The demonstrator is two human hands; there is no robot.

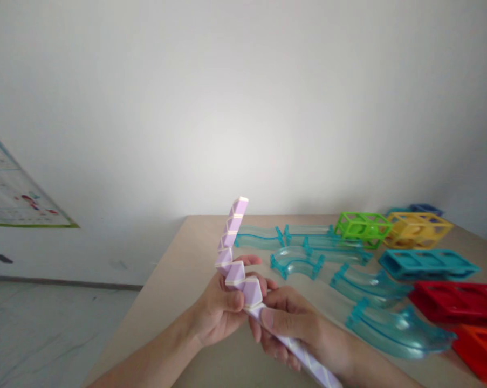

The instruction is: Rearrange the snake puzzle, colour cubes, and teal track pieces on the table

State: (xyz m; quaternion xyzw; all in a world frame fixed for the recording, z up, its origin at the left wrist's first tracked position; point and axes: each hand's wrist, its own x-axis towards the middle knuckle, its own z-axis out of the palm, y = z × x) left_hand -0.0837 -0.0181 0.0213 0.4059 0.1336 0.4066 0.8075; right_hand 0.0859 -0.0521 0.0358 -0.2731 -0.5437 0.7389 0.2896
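Observation:
A lilac and white twist-snake puzzle (243, 275) is held between both hands above the near part of a light wooden table (178, 269). My left hand (221, 307) is closed around the bend in its middle, where the upper part rises toward the wall. My right hand (294, 326) is wrapped round the lower part, which runs down to the right under the palm and past the wrist.
Clear blue curved track pieces (340, 275) lie in a chain across the table's right half. Behind and beside them are green (362, 227), yellow (419, 229), teal (427, 264), red (457, 302) and orange (480, 347) frame blocks. A poster (12, 194) hangs on the left wall.

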